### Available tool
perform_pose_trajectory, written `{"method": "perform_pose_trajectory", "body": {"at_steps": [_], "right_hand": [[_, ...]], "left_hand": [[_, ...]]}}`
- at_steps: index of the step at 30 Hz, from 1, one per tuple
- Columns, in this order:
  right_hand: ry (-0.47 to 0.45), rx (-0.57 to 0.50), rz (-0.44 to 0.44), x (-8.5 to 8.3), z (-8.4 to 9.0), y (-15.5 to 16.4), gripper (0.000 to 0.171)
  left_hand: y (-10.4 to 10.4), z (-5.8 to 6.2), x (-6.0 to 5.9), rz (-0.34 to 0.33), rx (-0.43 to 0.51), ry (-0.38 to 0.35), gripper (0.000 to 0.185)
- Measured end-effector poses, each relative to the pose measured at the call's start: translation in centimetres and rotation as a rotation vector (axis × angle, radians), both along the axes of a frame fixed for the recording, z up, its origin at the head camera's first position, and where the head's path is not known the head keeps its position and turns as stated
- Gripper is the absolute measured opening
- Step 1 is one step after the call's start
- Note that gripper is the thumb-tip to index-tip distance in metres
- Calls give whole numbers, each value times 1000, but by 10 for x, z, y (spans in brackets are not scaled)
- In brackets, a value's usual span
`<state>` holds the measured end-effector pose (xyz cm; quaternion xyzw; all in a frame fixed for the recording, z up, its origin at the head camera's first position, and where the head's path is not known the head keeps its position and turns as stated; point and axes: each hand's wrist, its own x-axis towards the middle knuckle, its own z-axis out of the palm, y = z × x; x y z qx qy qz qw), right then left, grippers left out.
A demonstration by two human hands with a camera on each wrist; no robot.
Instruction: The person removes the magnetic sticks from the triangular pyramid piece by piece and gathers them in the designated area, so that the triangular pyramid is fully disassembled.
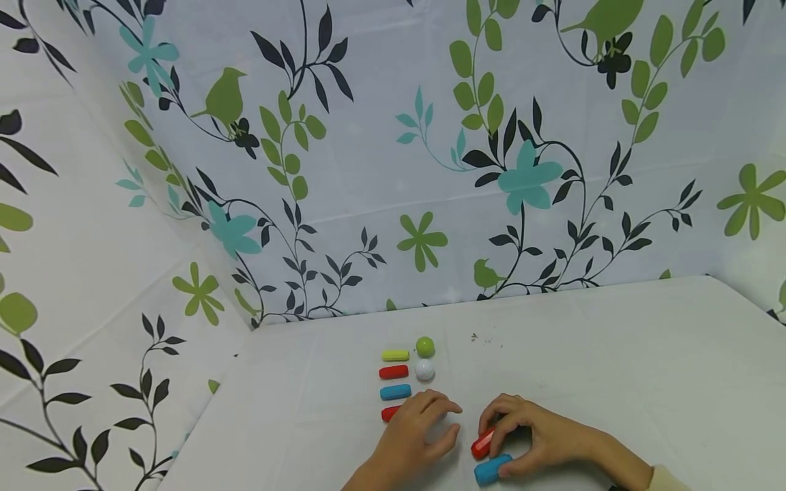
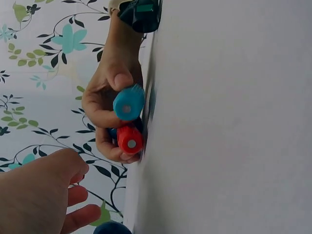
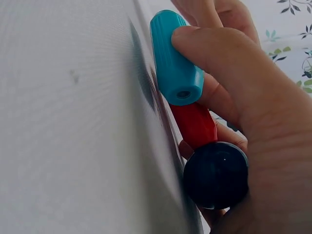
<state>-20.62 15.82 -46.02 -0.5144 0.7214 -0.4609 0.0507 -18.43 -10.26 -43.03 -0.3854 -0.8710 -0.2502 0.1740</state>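
Observation:
My right hand pinches a blue rod under its thumb and has its fingers over a red rod lying beside it. In the left wrist view, both the blue rod and the red rod show a small pale dot on the end. A dark blue ball, hidden in the head view, sits at the end of the red rod beneath the right hand. Fingers loosely bent and apart, my left hand hovers left of them, partly covering another red rod.
Left of centre, a column holds a yellow rod, a red rod and a blue rod. Beside it lie a green ball and a white ball. A patterned cloth hangs behind the white table.

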Motion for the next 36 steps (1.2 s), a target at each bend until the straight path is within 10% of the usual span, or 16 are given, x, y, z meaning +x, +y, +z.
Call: {"method": "perform_pose_trajectory", "body": {"at_steps": [15, 36], "right_hand": [[71, -42, 5, -2, -4, -3, 13], [-137, -43, -2, 0, 3, 2, 17]], "left_hand": [[16, -10, 20, -278, -43, -214, 20], [7, -3, 25, -259, -156, -335, 21]]}}
